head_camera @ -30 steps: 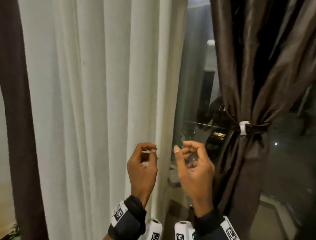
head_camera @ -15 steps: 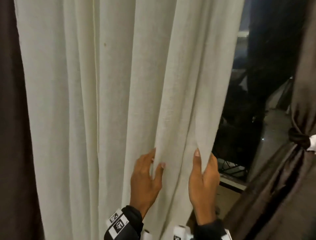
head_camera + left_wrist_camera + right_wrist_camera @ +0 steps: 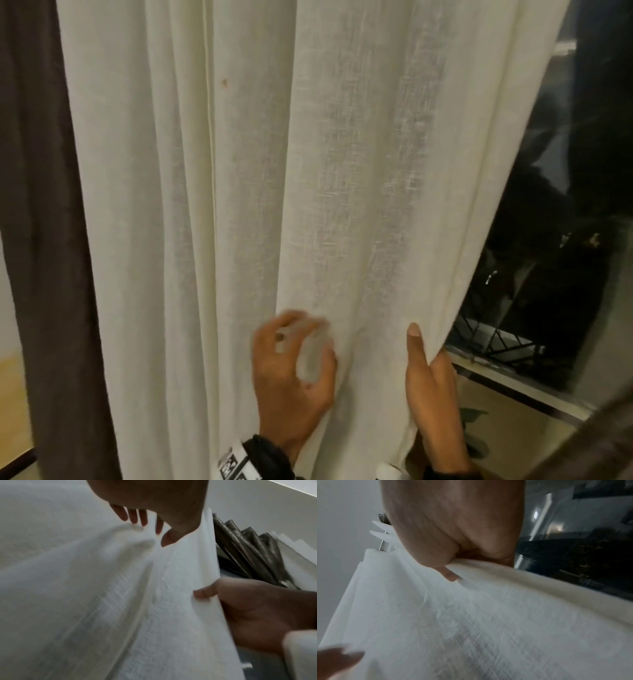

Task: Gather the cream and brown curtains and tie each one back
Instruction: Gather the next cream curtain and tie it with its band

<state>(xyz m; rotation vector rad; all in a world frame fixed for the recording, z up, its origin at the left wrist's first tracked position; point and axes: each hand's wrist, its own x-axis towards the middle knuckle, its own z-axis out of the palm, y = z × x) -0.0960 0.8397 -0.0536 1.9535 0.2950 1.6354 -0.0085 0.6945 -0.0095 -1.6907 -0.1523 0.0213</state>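
- The cream curtain is what I work on; its free right edge sits pinched in my right hand, thumb on the room side, the other fingers hidden behind the cloth.
- I judge I hold that edge so the loose side cannot swing away while I bunch the panel toward it.
- My left hand lies a little to the left of that pinch, on the face of the cloth. It is blurred in the head view; the left wrist view shows its fingers spread and only lightly curved, tips at a raised fold, gripping nothing that I can see.
- Between the two hands the cloth is slack and creased, ready to be raked across.
- The curtain hangs with its long axis upright, pleats running straight up from my fingers, though the held edge slants from the upper right down into my right thumb.
- Left of my left hand, past the cream folds, a brown curtain hangs straight and untied.
- Right of my right hand is dark window glass and the sill below it.
- In my judgement gathering has only begun; no tie is on the cream panel.
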